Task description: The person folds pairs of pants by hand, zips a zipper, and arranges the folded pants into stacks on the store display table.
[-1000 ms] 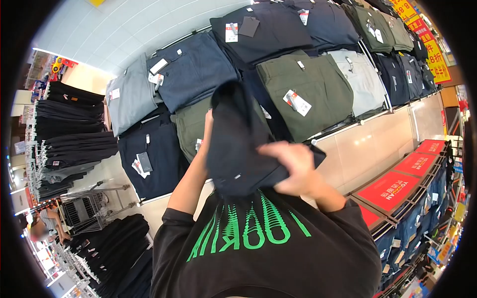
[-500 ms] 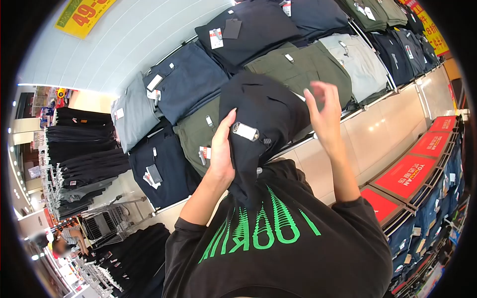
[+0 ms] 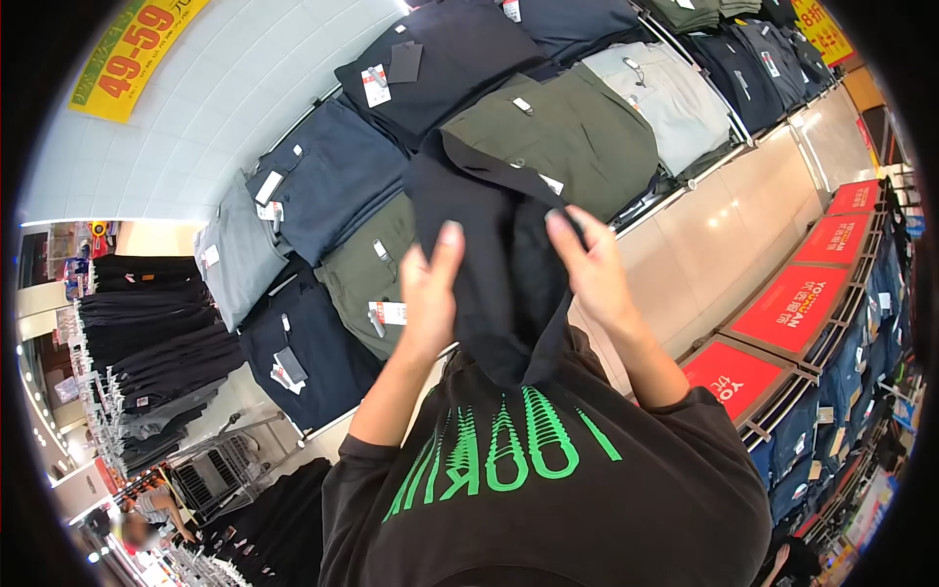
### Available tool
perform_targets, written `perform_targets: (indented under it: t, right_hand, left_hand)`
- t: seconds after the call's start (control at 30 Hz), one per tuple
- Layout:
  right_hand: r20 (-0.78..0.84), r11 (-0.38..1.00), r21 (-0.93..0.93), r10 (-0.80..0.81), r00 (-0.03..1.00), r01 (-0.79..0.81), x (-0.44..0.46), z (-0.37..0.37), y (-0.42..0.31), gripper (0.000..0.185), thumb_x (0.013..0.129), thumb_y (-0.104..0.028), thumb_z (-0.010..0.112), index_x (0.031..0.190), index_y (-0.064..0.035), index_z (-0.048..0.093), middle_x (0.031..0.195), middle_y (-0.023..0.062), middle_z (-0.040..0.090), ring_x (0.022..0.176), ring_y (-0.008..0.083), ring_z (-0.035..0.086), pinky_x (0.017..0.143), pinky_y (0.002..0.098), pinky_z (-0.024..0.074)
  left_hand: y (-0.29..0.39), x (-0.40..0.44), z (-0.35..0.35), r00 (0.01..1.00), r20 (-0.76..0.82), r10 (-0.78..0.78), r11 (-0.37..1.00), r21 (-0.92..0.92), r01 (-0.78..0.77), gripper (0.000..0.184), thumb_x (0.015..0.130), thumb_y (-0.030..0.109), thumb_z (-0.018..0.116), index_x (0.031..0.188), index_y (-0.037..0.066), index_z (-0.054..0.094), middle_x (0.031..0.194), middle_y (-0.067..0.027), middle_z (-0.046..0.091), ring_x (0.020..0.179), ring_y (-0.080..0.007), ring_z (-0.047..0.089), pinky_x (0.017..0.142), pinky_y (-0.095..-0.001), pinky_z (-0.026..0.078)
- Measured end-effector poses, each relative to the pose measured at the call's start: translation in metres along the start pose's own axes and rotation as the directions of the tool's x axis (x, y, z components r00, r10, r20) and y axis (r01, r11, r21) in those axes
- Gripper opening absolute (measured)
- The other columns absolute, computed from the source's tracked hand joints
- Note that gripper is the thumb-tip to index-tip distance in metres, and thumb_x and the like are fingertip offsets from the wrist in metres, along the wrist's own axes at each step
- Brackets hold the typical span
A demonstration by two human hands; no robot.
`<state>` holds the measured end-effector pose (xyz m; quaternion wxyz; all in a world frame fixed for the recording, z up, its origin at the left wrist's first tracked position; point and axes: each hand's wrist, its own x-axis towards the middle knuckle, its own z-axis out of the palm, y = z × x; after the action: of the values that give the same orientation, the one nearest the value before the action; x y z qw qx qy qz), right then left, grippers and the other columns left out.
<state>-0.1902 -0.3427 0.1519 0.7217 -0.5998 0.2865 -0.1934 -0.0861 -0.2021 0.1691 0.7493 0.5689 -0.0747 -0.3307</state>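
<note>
A pair of black trousers (image 3: 479, 264), partly folded and blurred in the middle, hangs between my two hands in front of my chest. My left hand (image 3: 428, 298) grips its left side, thumb on top. On the opposite edge my right hand (image 3: 595, 274) is closed, with its thumb pressed over the cloth. Behind the garment lie folded olive trousers (image 3: 577, 147) with a white label, and a second olive pair (image 3: 367, 259) sits lower left. Folded black trousers (image 3: 460, 68) and navy trousers (image 3: 333, 181) rest farther up the sloping rack.
Light grey trousers (image 3: 665, 103) lie at the rack's right. A shopping cart (image 3: 215, 474) stands lower left, near hanging black garments (image 3: 152, 333) and a person (image 3: 156, 507). Red signs (image 3: 790, 308) top a jeans rack on the right. Tiled floor (image 3: 704, 225) runs between.
My right hand has come down and closed on the garment's right edge. The trousers have turned and opened out, so their white label no longer shows. The view has shifted slightly.
</note>
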Motion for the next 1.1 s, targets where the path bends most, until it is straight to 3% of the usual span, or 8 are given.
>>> perform_targets:
  t: [0.07,0.13,0.53,0.8,0.83,0.93,1.0,1.1]
  right_hand:
    - [-0.059,0.997,0.062,-0.052,0.997,0.055,0.014,-0.026,0.011,0.029,0.095,-0.023,0.054,0.101,0.0048,0.059,0.081,0.0,0.06,0.071,0.0049,0.053,0.062,0.0215,0.0441]
    - [-0.204,0.909,0.405,-0.015,0.979,0.099,0.017,-0.034,-0.008,0.027,0.095,-0.021,0.052,0.106,0.0034,0.059,0.093,0.0035,0.064,0.078,0.0066,0.058,0.07,0.0221,0.0472]
    - [-0.337,0.892,0.299,-0.235,0.912,0.34,-0.017,-0.047,0.011,0.021,0.095,-0.009,0.049,0.107,0.0042,0.059,0.101,0.0086,0.064,0.088,0.0118,0.061,0.078,0.0237,0.0484]
    - [-0.153,0.965,-0.088,0.233,0.96,-0.248,-0.013,-0.087,0.034,0.022,0.092,-0.017,0.055,0.1,0.0033,0.06,0.081,0.003,0.063,0.066,0.0088,0.061,0.052,0.0203,0.0496]
    - [-0.094,0.919,-0.237,0.3,0.949,-0.314,-0.006,-0.093,0.048,0.029,0.089,-0.016,0.059,0.109,0.0052,0.054,0.084,0.0086,0.064,0.074,0.0181,0.065,0.061,0.0283,0.0535]
    - [-0.051,0.563,-0.817,0.14,0.989,-0.122,0.007,-0.08,0.082,0.055,0.08,-0.015,0.069,0.124,0.0044,0.043,0.11,0.0199,0.058,0.099,0.0323,0.059,0.081,0.0373,0.0508]
    - [0.043,0.565,-0.798,-0.291,0.956,0.208,0.018,-0.052,0.079,0.079,0.069,-0.015,0.078,0.133,-0.0003,0.035,0.133,0.0245,0.04,0.125,0.0371,0.039,0.102,0.0396,0.036]
    - [0.388,0.302,-0.804,-0.387,0.836,0.512,0.039,-0.018,0.058,0.096,0.057,-0.018,0.083,0.138,-0.0056,0.032,0.142,0.0187,0.029,0.132,0.0366,0.027,0.108,0.0459,0.0253]
  left_hand:
    - [0.016,0.01,-0.028,0.989,-0.129,-0.077,0.997,-0.036,0.073,0.03,0.095,0.022,0.052,0.11,-0.003,0.056,0.106,-0.009,0.062,0.094,-0.0155,0.061,0.082,-0.0293,0.049]
    - [0.017,0.017,-0.055,0.987,-0.156,-0.024,0.966,-0.259,-0.018,0.03,0.095,0.022,0.051,0.112,-0.003,0.055,0.109,-0.0119,0.062,0.097,-0.0197,0.062,0.083,-0.0319,0.051]
    - [-0.005,-0.035,-0.083,0.961,-0.244,0.13,0.967,-0.181,-0.177,0.041,0.095,0.02,0.05,0.127,-0.004,0.042,0.122,-0.0144,0.053,0.107,-0.0221,0.057,0.091,-0.0345,0.047]
    - [-0.017,-0.071,-0.09,0.953,-0.093,0.287,0.95,-0.099,-0.296,0.036,0.096,0.01,0.046,0.128,-0.005,0.041,0.123,-0.015,0.053,0.11,-0.0214,0.055,0.095,-0.0346,0.043]
    - [-0.022,-0.07,-0.093,0.962,-0.075,0.264,0.951,-0.145,-0.272,0.035,0.096,0.01,0.047,0.128,-0.004,0.042,0.123,-0.0138,0.054,0.111,-0.0202,0.054,0.097,-0.0346,0.041]
    - [-0.031,-0.063,-0.097,0.985,-0.089,0.151,0.973,-0.165,-0.164,0.033,0.096,0.014,0.048,0.125,-0.003,0.046,0.122,-0.0117,0.055,0.11,-0.0177,0.053,0.097,-0.0335,0.04]
    - [-0.034,-0.059,-0.097,0.989,-0.092,0.118,0.977,-0.168,-0.133,0.032,0.096,0.015,0.049,0.123,-0.002,0.048,0.12,-0.0107,0.056,0.109,-0.0171,0.054,0.097,-0.0326,0.04]
    - [-0.036,-0.059,-0.096,0.989,-0.123,0.076,0.977,-0.188,-0.098,0.03,0.096,0.017,0.049,0.121,-0.001,0.05,0.119,-0.0098,0.057,0.109,-0.0168,0.054,0.096,-0.0328,0.04]
